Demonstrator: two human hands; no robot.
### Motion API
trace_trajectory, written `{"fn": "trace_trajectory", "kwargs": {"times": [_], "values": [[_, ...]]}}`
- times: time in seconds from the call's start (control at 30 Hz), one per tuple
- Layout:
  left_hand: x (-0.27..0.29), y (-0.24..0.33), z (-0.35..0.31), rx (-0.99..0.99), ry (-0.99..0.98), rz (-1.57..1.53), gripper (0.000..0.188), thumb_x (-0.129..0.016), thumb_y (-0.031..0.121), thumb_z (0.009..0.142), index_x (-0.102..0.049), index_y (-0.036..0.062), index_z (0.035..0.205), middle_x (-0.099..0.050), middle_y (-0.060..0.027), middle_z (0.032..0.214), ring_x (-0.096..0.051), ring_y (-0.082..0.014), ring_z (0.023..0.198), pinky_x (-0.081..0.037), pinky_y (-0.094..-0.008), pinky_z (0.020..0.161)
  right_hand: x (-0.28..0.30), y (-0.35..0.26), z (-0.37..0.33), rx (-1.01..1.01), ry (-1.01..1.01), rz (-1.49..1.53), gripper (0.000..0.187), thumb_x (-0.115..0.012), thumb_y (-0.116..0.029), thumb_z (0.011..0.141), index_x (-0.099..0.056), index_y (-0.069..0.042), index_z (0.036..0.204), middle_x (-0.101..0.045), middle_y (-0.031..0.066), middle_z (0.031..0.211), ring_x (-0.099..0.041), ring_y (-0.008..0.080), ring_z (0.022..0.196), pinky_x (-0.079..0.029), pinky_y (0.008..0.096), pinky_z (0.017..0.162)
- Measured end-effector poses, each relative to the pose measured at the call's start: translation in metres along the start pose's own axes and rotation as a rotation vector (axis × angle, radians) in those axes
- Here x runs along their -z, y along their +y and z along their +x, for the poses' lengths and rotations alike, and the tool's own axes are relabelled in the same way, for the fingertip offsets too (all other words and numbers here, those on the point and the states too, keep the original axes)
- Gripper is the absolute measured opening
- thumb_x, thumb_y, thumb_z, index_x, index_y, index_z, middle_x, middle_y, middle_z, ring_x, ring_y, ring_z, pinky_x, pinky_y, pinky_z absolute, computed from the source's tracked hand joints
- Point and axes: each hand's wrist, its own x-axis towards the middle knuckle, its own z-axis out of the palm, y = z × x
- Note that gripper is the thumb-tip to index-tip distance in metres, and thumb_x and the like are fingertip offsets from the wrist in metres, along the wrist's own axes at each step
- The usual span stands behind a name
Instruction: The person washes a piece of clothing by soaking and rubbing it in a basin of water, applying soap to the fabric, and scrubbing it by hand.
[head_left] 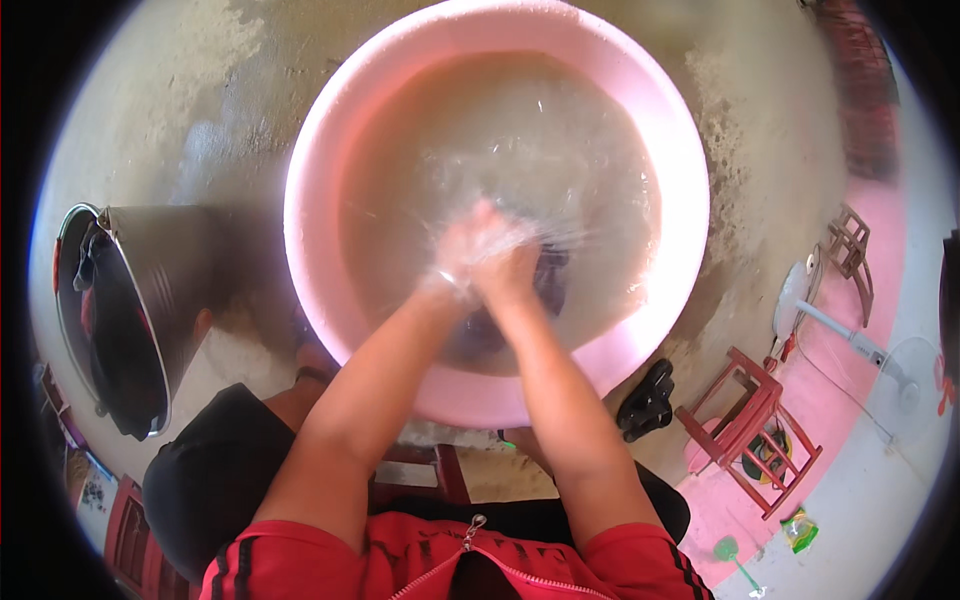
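Observation:
A large round pink basin (684, 150) stands in front of me, holding cloudy brownish water (490, 110). My left hand (458, 248) and my right hand (508, 262) are close together, low over the middle of the basin, amid splashing water. Motion and spray smear the fingers of both, so their grip does not show. Right beneath and beside my right hand lies a dark cloth (551, 280), partly under the water. Whether either hand has hold of it is hidden.
At left is a metal bucket (165, 250) with dark clothes (122, 330) inside. On the right are a black shoe (648, 400), a red wooden stool (745, 425), a smaller stool (850, 255) and a white fan (905, 385). The concrete floor (215, 130) looks wet.

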Motion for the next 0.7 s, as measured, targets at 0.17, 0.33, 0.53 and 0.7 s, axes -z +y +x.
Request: {"fn": "trace_trajectory", "kwargs": {"times": [0.17, 0.33, 0.53, 0.7], "values": [[0.031, 0.007, 0.008, -0.337, 0.030, 0.663, 0.027, -0.057, 0.035, 0.090, -0.061, 0.0078, 0.093, -0.064, -0.0139, 0.088, -0.061, -0.0220, 0.079, -0.047, -0.0403, 0.069, -0.002, -0.034, 0.008, -0.086, 0.052, 0.229, 0.038, -0.049, -0.026, 0.095, -0.058, -0.002, 0.066, -0.057, 0.0236, 0.063, -0.058, 0.0433, 0.061, -0.045, 0.0491, 0.054], [-0.031, 0.027, -0.006, 0.154, 0.039, 0.134, 0.033, -0.060, 0.041, 0.087, -0.061, 0.0078, 0.089, -0.062, -0.0073, 0.082, -0.059, -0.0198, 0.079, -0.046, -0.0376, 0.070, 0.029, 0.035, 0.036, -0.356, -0.113, 0.117, 0.035, -0.050, -0.033, 0.095, -0.062, -0.006, 0.077, -0.059, 0.0236, 0.071, -0.059, 0.0425, 0.066, -0.046, 0.0478, 0.059], [-0.026, 0.066, -0.003, -0.095, 0.210, 0.156, 0.057, -0.060, 0.046, 0.087, -0.061, -0.0069, 0.109, -0.065, -0.0166, 0.103, -0.059, -0.0250, 0.097, -0.046, -0.0376, 0.084, 0.069, 0.083, 0.048, -0.601, -0.647, 0.581, 0.032, -0.069, -0.033, 0.087, -0.055, -0.007, 0.073, -0.049, -0.0050, 0.068, -0.043, 0.0065, 0.065, -0.036, 0.0226, 0.058], [-0.025, 0.032, 0.012, -0.137, 0.329, 0.219, 0.036, -0.061, 0.030, 0.087, -0.063, -0.0010, 0.105, -0.065, -0.0083, 0.101, -0.062, -0.0179, 0.085, -0.050, -0.0340, 0.073, 0.008, 0.066, 0.035, -0.334, -0.125, 0.693, 0.020, -0.069, -0.021, 0.086, -0.057, -0.005, 0.092, -0.061, 0.0008, 0.086, -0.054, 0.0086, 0.079, -0.045, 0.0282, 0.066]]}}
